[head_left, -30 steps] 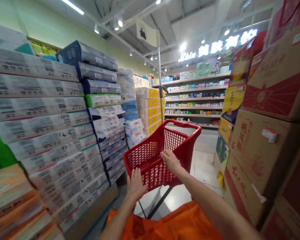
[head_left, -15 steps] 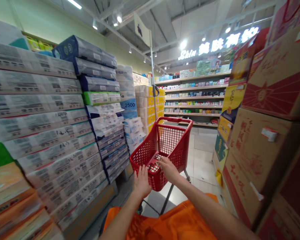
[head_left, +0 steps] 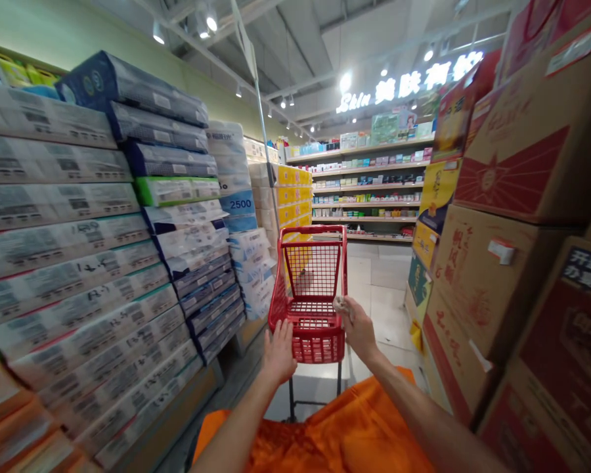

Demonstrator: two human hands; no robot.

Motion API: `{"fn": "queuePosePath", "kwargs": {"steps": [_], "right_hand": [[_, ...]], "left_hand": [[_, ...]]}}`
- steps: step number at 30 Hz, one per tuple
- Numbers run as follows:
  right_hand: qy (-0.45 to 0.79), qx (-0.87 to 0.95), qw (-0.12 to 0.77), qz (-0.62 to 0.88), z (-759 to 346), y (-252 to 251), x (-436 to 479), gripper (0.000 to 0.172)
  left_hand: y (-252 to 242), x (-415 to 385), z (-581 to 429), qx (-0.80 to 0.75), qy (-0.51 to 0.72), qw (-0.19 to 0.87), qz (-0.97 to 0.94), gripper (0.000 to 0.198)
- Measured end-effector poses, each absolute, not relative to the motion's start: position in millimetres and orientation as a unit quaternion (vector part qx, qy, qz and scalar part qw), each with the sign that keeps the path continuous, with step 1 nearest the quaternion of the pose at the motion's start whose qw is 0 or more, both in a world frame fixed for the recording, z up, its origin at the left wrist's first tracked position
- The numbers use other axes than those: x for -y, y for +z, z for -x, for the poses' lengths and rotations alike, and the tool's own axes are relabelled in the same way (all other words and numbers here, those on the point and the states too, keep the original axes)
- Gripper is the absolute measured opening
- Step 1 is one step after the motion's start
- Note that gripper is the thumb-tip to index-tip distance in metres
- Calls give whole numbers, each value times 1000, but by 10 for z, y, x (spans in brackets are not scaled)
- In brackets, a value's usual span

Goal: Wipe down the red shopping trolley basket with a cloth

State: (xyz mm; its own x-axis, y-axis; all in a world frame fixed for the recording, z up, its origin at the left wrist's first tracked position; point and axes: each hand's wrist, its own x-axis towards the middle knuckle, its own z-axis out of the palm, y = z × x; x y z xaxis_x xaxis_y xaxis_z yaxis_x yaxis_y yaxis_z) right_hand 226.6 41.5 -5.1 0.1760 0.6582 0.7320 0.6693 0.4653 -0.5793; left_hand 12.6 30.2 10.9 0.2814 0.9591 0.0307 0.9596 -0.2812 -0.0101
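Note:
A red plastic shopping cart (head_left: pixel 320 348) on dark metal legs stands directly in front of me, its basket bare inside. Against the near left corner of its rim rests my left hand (head_left: pixel 278 355), fingers stretched out and nothing in it. My right hand (head_left: pixel 358 328) is closed at the right side of the rim, pinching a small crumpled greyish-white cloth (head_left: pixel 341 305). Whether the cloth touches the rim, I cannot tell. Orange clothing (head_left: pixel 305 440) shows below my forearms.
Stacked paper packs (head_left: pixel 79 249) line the left, with yellow-and-white packs (head_left: pixel 293 197) farther along beside a thin pole (head_left: pixel 262 125). Cardboard cartons (head_left: pixel 492 276) are piled high on the right. Shelves of small goods (head_left: pixel 369 187) cross the far end of the tiled aisle (head_left: pixel 374 289).
The cart has swung from an angle to nearly straight ahead. My right hand has moved from the near rim to its right side, and the view has shifted slightly right.

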Motion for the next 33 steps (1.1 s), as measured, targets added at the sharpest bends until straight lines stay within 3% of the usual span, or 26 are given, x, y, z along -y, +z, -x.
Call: {"fn": "queuePosePath", "kwargs": {"steps": [4,8,12,17,24,29,33], "right_hand": [[-68,680,497,535,-1915,-238,-448,36],[-96,782,390,476,-1506,-343,-462,45],[-106,786,336,507,-1729,-299,-468,45],[-114,700,392,586,-1998,-312,-474,34],[-112,805,375,447,-1267,-415,-554,40],[-128,744,383,532,-1913,-388,-560,43],[-128,736,394,535,-1754,-399,-530,37]], "left_hand": [[80,-284,-210,577,-14,8,817,77],[62,-307,-137,667,-19,-10,745,75],[46,-315,-13,637,-4,-4,771,79],[57,-311,-20,637,-11,-15,771,78],[84,-341,16,627,-2,-49,778,76],[78,-324,50,630,-11,-58,774,82],[80,-318,25,635,-9,-67,769,83]]}}
